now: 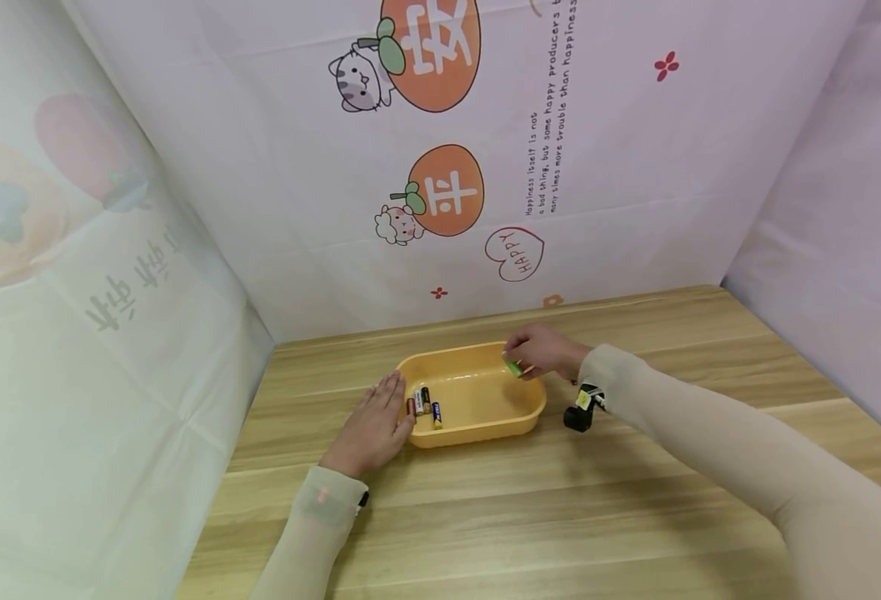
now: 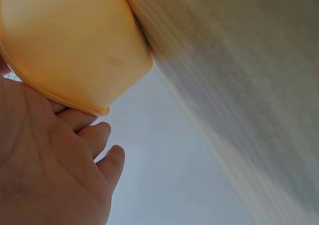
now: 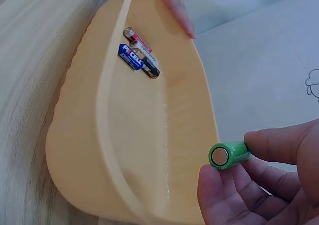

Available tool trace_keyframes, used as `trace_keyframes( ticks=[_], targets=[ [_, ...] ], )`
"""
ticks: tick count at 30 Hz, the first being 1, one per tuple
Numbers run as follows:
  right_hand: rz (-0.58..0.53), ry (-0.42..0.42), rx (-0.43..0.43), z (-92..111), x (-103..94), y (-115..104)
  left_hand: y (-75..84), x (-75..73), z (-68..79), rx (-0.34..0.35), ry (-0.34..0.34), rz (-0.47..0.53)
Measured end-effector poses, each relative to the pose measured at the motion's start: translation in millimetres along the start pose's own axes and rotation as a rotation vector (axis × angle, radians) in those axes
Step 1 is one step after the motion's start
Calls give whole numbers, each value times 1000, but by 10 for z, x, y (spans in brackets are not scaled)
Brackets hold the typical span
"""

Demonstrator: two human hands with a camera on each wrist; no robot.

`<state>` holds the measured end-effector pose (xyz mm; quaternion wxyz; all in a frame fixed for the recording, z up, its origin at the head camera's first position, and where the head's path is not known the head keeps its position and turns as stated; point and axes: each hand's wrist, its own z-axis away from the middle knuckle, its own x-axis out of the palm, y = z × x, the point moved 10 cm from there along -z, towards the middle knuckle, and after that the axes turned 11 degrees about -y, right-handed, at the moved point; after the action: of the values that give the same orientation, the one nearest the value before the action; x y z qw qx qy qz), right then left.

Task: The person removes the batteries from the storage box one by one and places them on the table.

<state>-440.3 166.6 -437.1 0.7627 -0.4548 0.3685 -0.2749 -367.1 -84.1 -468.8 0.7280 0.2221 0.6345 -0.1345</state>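
Observation:
A yellow-orange plastic basin (image 1: 478, 433) stands on the wooden table. My right hand (image 1: 548, 350) pinches a green battery (image 3: 228, 155) between thumb and fingers, above the basin's far right corner. My left hand (image 1: 371, 427) lies against the basin's left end, fingers fairly straight along the rim; in the left wrist view its palm (image 2: 55, 160) shows beside the basin's outer wall. Inside, at the left end, several batteries lie together: a blue one (image 3: 130, 57), a red one (image 3: 138, 39), a white one (image 1: 419, 402) and a black one (image 1: 426, 399).
The wood-grain table (image 1: 500, 525) runs back to a white printed cloth (image 1: 297, 250). More cloth hangs at the left and right sides. A black wrist camera (image 1: 579, 412) hangs under the right wrist, near the basin's right end.

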Motion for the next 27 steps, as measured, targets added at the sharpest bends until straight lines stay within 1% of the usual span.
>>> trace_keyframes(
  ticks=[6,11,19,23,27],
  targets=[
    [-2,24,7,63,-131,21,-16,4,-3,-7,1,8],
    [3,24,13,102,-218,74,-13,3,0,-4,0,11],
    [31,41,20,155,-358,187,-7,0,15,7,5,16],
    [22,50,28,185,-421,257,4,-14,18,16,16,19],
    [8,69,39,230,-498,335,-5,0,4,10,9,12]
  ],
)
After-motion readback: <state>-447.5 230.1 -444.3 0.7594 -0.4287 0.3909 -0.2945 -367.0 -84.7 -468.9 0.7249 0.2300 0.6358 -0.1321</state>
